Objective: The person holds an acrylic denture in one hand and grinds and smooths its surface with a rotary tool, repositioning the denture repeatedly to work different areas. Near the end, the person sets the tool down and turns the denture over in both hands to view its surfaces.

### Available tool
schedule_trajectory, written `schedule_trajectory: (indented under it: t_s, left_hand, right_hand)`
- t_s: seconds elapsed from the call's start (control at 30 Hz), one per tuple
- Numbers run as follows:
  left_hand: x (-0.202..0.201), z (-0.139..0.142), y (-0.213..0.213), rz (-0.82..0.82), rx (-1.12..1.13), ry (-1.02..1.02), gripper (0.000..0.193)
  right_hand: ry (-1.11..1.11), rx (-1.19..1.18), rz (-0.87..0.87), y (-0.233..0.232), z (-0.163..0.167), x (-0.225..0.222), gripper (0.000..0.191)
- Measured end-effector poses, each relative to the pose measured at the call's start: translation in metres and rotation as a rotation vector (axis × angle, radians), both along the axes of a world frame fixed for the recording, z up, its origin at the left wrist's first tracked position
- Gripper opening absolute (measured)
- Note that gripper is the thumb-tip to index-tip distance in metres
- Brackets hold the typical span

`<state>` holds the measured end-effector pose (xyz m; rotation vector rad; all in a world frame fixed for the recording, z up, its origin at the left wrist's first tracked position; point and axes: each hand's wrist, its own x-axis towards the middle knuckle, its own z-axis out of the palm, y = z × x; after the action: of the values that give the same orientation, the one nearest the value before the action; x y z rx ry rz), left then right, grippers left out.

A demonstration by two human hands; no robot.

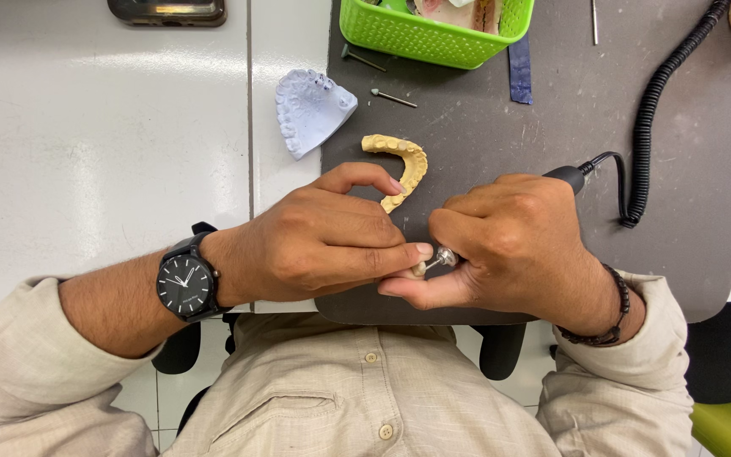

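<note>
While the right hand point(509, 245) is gripping a corded rotary tool point(564, 176) at the frame's centre, the left hand point(323, 241) is pinching its metal tip point(443, 258). A yellow tooth cast point(399, 165) is lying just above on the dark mat point(501, 118), a white cast point(310, 110) resting on the counter point(86, 152) farther left.

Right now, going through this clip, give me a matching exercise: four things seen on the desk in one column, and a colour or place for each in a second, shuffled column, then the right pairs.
Things:
1. dental arch model
2. plaster cast
3. basket
4. rotary handpiece

Colour or place:
A. bright green, at the top edge of the dark mat
B. pale blue-white, lying half on the white table
C. held in the right hand, with a coiled black cord
D. yellow, on the mat just beyond the left hand

Pairs: 1-D, 2-B, 3-A, 4-C
</note>
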<state>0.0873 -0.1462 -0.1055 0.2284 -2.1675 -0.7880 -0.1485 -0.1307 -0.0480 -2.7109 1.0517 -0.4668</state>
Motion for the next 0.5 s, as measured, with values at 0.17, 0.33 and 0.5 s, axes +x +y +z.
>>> schedule_trajectory:
  t_s: [0.17, 0.33, 0.5]
  left_hand:
    - [0.0006, 0.0003, 0.0009, -0.010, -0.005, 0.006, 0.014]
    - [0.0006, 0.0005, 0.0016, -0.017, 0.006, 0.000, 0.014]
    - [0.0000, 0.0005, 0.0014, -0.010, 0.006, -0.007, 0.013]
  right_hand:
    - [-0.013, -0.016, -0.003, 0.0016, -0.0001, -0.0011, 0.067]
    - [-0.002, -0.047, -0.022, 0.0021, 0.0006, -0.0015, 0.068]
    - [0.003, -0.050, -0.028, 0.0015, -0.0004, -0.0010, 0.068]
